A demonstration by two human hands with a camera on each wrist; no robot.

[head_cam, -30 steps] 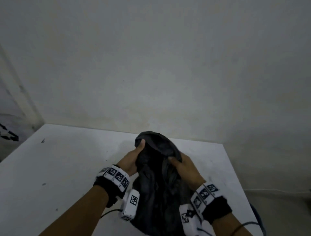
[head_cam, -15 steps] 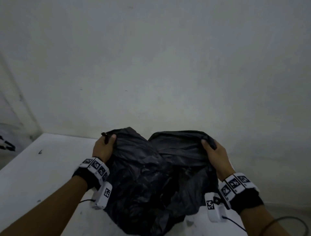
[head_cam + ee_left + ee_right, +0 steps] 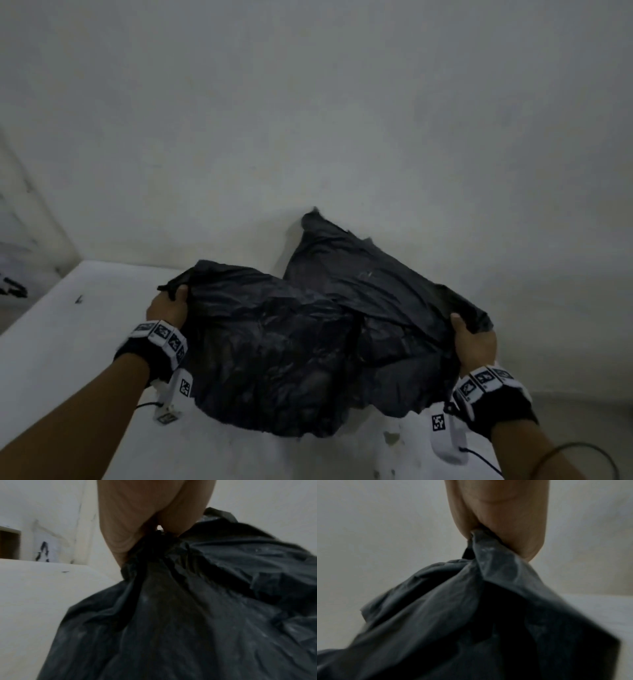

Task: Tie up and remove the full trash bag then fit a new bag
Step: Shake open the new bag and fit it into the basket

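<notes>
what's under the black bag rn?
The black bag hangs over the white table, pinched at its edge by the left hand and right hand. Only bare tabletop shows around it; whatever lies beneath or inside the bag is hidden.

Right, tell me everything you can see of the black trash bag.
The black trash bag is thin, crinkled, slightly glossy plastic with faint pale smudges. It looks limp and spread wide, held above the white table, one flap rising toward the wall. The left hand pinches its left edge, the right hand its right edge. Whether it touches the table is unclear.
</notes>
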